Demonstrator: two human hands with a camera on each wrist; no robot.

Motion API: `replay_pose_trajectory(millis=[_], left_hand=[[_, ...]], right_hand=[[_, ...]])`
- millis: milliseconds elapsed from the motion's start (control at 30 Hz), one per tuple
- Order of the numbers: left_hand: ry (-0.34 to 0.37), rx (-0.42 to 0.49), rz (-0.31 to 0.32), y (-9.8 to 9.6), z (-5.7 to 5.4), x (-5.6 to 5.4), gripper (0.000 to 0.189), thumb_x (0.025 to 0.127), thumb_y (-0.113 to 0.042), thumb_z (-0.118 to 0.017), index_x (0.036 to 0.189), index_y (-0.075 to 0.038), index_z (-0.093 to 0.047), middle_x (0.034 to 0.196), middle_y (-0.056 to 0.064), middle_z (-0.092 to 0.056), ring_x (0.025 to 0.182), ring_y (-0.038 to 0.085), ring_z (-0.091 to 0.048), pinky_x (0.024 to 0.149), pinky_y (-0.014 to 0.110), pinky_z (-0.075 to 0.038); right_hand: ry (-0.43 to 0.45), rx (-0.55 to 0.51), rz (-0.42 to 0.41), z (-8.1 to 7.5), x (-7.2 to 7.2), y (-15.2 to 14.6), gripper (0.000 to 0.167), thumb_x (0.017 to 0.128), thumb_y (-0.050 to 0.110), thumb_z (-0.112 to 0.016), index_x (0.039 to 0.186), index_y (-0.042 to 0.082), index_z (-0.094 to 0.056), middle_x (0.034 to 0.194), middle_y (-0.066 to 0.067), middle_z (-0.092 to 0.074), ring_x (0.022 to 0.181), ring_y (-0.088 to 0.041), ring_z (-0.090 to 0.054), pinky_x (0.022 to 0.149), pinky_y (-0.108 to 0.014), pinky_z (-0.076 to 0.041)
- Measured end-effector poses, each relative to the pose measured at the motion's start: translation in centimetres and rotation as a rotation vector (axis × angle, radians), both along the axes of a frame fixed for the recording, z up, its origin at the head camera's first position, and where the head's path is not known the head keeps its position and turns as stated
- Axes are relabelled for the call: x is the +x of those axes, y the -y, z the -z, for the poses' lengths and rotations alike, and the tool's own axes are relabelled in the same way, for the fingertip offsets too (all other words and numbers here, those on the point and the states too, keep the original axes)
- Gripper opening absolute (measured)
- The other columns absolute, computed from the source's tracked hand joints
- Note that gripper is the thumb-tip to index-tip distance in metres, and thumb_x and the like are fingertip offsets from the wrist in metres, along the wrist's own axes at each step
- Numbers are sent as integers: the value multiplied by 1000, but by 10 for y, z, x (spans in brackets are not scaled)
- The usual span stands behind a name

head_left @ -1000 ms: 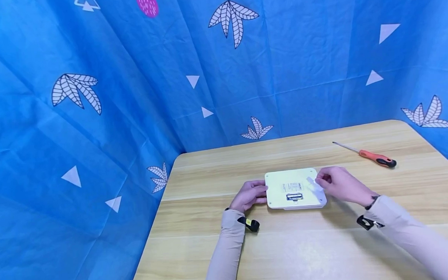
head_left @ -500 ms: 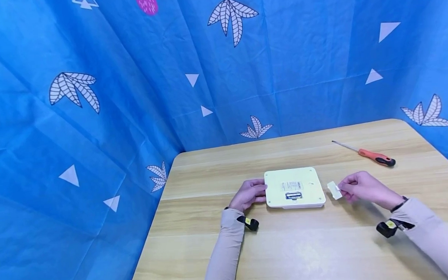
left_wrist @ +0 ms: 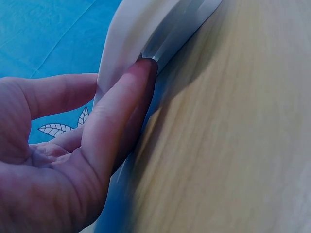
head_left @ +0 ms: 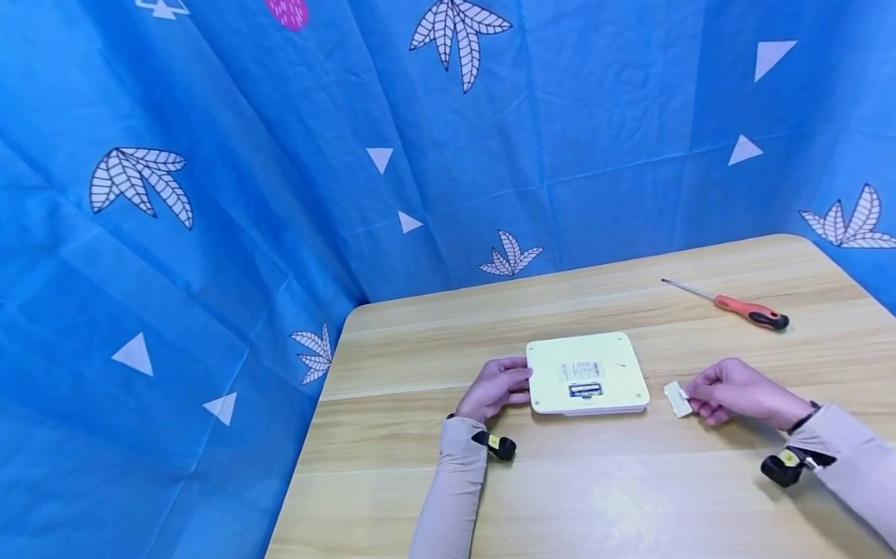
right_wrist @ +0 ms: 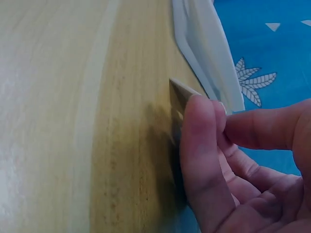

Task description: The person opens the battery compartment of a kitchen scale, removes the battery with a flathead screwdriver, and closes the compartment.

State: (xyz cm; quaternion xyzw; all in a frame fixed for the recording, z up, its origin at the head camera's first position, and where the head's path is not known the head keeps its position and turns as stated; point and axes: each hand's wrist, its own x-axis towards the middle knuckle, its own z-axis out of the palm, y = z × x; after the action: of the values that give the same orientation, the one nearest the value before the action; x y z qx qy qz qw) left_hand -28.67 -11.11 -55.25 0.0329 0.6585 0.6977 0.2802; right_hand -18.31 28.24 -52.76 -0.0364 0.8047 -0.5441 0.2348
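Observation:
A white rectangular electronic device (head_left: 588, 353) lies underside up on the table, with a printed label, screw holes near its corners and an uncovered battery compartment (head_left: 585, 390). My left hand (head_left: 494, 390) holds its left edge, thumb and fingers on the rim; the left wrist view shows the device's side wall (left_wrist: 131, 29) up close. To the right of the device, my right hand (head_left: 734, 394) pinches a small white battery cover (head_left: 678, 399) between thumb and fingers, low over the wood. Edge-on in the right wrist view, the battery cover (right_wrist: 182, 88) is mostly hidden by the thumb.
A screwdriver (head_left: 750, 310) with a red and black handle lies at the back right of the wooden table (head_left: 421, 339). Behind and to the left hangs a blue patterned curtain (head_left: 262, 154). Each wrist carries a small black camera.
My right hand has lifted the battery cover away from over the device and carried it right, then lower toward the table. The left hand keeps its hold on the device.

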Motion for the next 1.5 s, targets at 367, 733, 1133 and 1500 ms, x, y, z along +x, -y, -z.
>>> replay_pose_trajectory(millis=[367, 733, 1133, 1500], left_hand=[[16, -11, -20, -1, 0, 1, 45, 101, -6, -62, 142, 9, -52, 125, 24, -71, 95, 22, -76, 92, 39, -65], [16, -12, -6, -2, -1, 1, 44, 102, -6, -61, 143, 8, -53, 129, 26, -69, 97, 23, -75, 92, 37, -65], [11, -4, -8, 0, -1, 2, 43, 102, -5, -61, 141, 8, -54, 129, 27, -69, 98, 24, -76, 93, 39, -65], [8, -12, -12, -1, -3, 2, 43, 102, -6, -61, 142, 9, -53, 131, 28, -67, 97, 23, -76, 94, 40, -64]], right_hand=[[-62, 149, -27, -2, 7, 3, 29, 103, 18, -58, 80, 2, -65, 65, 4, -60, 50, -5, -50, 44, -21, -47], [-81, 203, -15, -2, 13, 6, 33, 100, 18, -59, 68, 9, -59, 58, 6, -54, 47, -6, -48, 44, -21, -45], [-70, 172, 105, 4, 23, 14, 29, 103, 9, -49, 86, -6, -68, 69, -5, -69, 57, -13, -65, 51, -28, -59], [-87, 205, 94, 0, 29, 19, 30, 102, 10, -50, 80, -1, -67, 66, -5, -66, 52, -12, -60, 47, -28, -56]])
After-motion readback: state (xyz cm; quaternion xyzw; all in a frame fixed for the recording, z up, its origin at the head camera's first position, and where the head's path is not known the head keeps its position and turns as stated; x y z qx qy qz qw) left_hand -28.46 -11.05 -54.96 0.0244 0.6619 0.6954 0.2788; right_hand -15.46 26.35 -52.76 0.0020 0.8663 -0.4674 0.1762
